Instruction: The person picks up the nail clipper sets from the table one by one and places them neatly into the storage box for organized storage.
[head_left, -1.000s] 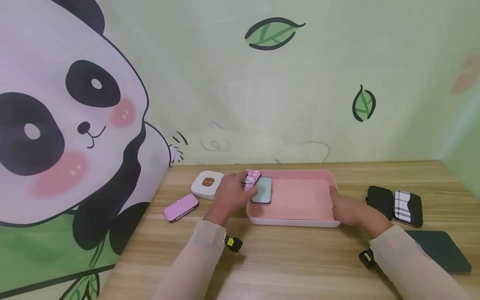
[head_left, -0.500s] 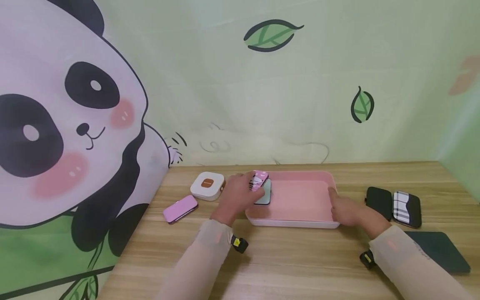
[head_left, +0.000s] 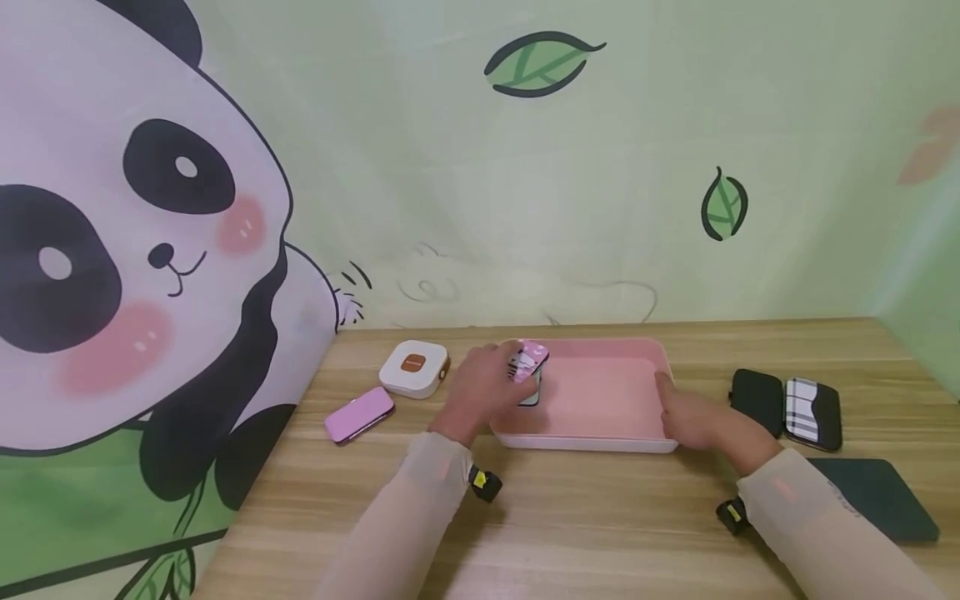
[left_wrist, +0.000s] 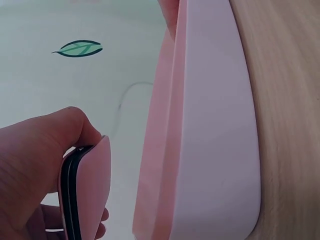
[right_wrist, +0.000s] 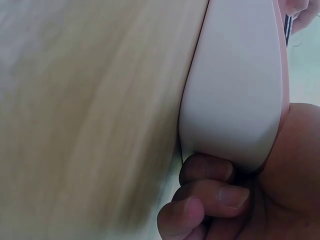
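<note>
My left hand grips a small flat pink patterned case over the left end of a pink tray with white outer walls. In the left wrist view the case shows rounded corners and a dark seam along its side, with the thumb at its top edge. A pale blue-green flat case is in the tray's left end, mostly hidden by the left hand. My right hand holds the tray's right end, its thumb at the rim. In the right wrist view its fingers curl against the white outer wall.
Left of the tray lie a white rounded box with a brown square and a plain pink case. To the right are a black case, a black-and-plaid case and a dark green flat slab. A printed cloth hangs behind the table.
My left hand has moved a little to the right with the patterned case, covering more of the pale blue-green case. My right hand stays on the tray's end.
</note>
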